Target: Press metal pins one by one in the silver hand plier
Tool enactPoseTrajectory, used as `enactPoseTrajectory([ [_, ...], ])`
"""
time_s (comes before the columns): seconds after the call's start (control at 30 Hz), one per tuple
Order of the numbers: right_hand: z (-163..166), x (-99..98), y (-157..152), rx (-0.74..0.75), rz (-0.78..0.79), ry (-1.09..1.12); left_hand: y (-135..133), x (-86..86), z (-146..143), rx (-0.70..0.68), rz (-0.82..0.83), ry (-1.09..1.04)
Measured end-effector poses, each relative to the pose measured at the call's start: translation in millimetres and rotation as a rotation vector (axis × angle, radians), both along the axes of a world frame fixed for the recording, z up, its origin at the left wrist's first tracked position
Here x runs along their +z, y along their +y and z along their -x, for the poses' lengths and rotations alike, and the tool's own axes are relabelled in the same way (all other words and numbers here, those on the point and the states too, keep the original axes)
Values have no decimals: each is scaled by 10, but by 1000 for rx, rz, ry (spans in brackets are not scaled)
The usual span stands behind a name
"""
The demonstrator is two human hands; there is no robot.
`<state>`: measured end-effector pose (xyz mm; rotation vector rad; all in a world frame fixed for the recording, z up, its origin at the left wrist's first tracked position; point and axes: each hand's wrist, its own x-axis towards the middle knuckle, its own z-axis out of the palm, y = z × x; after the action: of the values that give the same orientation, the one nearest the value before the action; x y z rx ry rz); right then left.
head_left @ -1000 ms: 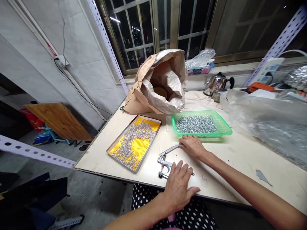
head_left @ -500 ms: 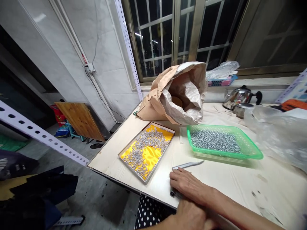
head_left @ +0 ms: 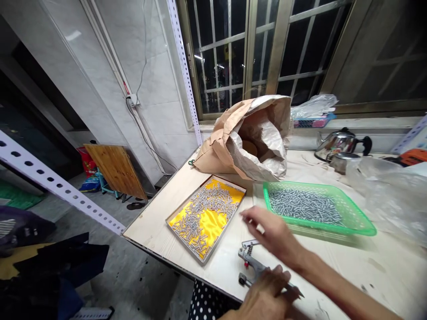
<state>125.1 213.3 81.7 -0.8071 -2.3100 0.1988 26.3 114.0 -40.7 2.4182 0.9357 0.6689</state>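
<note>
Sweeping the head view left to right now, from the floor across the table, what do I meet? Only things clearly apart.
Leaning wooden board → yellow-lined tray of small metal pieces → green basket → orange object, cut off by the frame.

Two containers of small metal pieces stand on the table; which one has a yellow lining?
The shallow tray, at picture left: its metal pieces lie on yellow lining. The other is a green basket showing no yellow.

Right grip (head_left: 274, 232) forward — left grip (head_left: 267, 291) back
</note>
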Motion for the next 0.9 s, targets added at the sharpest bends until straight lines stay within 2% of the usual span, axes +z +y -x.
enactPoseTrajectory([
  [0.07,-311,202,251,-208,-89,75,104,191,185,107,-65,-38],
  [0.13,-673,311,454,-456,-128,-48,297,399,434,353,-40,-71],
  [0.2,-980,300,546,-712,-110,-271,570,553,714,625,-4,-30],
  [0.27,-1148,174,495,-794,-52,-368,870,607,969,810,44,31],
  [0.33,-1157,-43,314,-734,31,-342,1132,574,1151,905,98,97],
  [0.4,-1048,-307,55,-560,161,-258,1315,503,1240,946,136,143],
  [0.47,-889,-563,-214,-412,312,-216,1424,442,1254,966,161,160],
  [0.57,-683,-826,-520,-311,481,-230,1515,416,1236,946,201,152],
  [0.67,-589,-920,-662,-250,556,-259,1575,450,1276,858,232,147],
  [0.77,-571,-934,-699,-260,500,-271,1547,517,1342,782,230,147],
  [0.83,-568,-926,-703,-293,462,-325,1428,580,1324,753,236,119],
  [0.9,-560,-897,-699,-314,453,-415,1225,654,1223,708,341,11],
])
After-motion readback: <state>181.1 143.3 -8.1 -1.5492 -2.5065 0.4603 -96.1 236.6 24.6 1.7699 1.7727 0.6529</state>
